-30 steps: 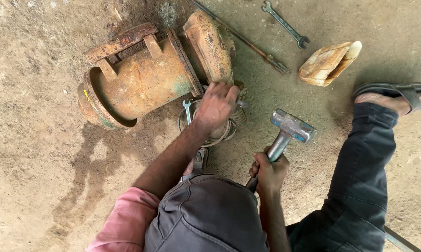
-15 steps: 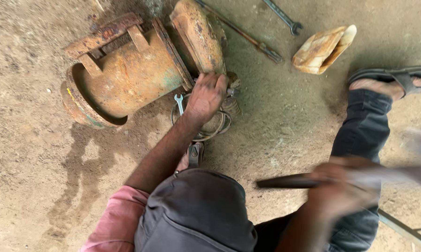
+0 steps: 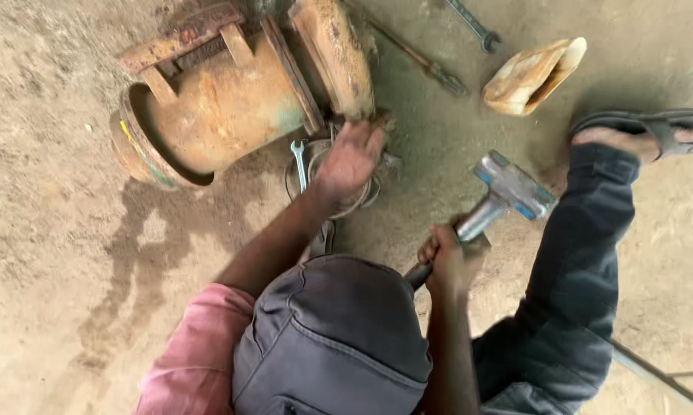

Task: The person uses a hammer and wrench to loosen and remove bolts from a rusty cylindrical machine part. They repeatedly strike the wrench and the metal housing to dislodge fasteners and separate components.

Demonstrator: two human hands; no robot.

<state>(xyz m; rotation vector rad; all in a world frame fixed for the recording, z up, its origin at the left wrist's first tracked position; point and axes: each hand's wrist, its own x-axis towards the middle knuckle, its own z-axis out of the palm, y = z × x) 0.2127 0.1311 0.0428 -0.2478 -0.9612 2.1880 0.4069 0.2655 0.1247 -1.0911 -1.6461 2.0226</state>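
A big rusty flanged pipe [image 3: 223, 107] lies on its side on the dirt floor. My left hand [image 3: 350, 157] is at the lower edge of its right flange [image 3: 335, 54], fingers curled over a small metal piece [image 3: 390, 161] that is mostly hidden. A wire ring [image 3: 359, 204] and a small spanner [image 3: 299, 160] lie under that hand. My right hand [image 3: 448, 257] grips the handle of a hammer. The grey hammer head [image 3: 513, 187] is low, to the right of the left hand and apart from it.
A long rod [image 3: 419, 55] and a wrench [image 3: 473, 23] lie beyond the pipe. A tan wooden block [image 3: 535, 73] sits at the upper right. My sandalled foot [image 3: 646, 131] and dark trouser leg [image 3: 584, 269] are at the right; my grey cap [image 3: 331, 338] fills the bottom.
The hammer was swung back to the right half a second ago and has come forward again, its head low beside the left hand. The left hand stayed at the flange.
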